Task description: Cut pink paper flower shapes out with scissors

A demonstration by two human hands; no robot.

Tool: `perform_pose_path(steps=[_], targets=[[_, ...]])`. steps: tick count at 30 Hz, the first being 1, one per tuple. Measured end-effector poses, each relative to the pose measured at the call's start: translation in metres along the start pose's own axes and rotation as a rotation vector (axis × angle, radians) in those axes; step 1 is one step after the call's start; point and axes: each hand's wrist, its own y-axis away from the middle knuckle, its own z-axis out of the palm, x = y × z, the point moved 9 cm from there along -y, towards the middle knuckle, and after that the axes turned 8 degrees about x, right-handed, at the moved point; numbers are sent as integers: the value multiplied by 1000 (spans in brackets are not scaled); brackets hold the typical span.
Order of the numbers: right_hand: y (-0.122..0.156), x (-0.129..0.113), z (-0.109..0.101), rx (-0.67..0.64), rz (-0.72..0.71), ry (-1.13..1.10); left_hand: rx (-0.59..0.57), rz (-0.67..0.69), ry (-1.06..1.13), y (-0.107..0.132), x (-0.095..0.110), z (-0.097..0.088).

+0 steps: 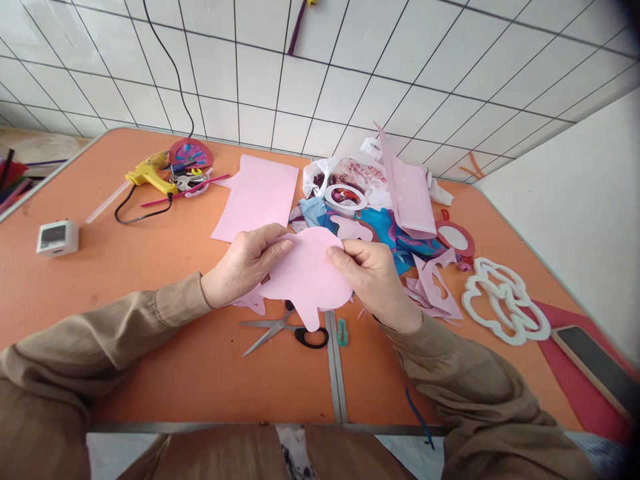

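On my feed, the left hand (247, 263) and right hand (373, 277) each pinch an edge of the flat, pink, scalloped cutout (310, 273) above the orange tabletop (200, 373). I see black-handled metal scissors (279, 326) nearer, partly hidden by it.

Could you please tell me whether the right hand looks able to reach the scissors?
Probably yes, if the right hand lets go of the pink cutout: the scissors lie close by, only partly hidden behind it.
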Motion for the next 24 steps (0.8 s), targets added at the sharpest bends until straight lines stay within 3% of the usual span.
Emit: perform_pose_path(steps=[12,17,24], targets=[[3,9,8,-113,124,-84,72,-133,181,-4,-11,-7],[2,8,7,-88,114,-47,95,-218,266,-4,-18,-5],[1,3,5,-56,89,-62,-3,-320,580,-2,-36,11]])
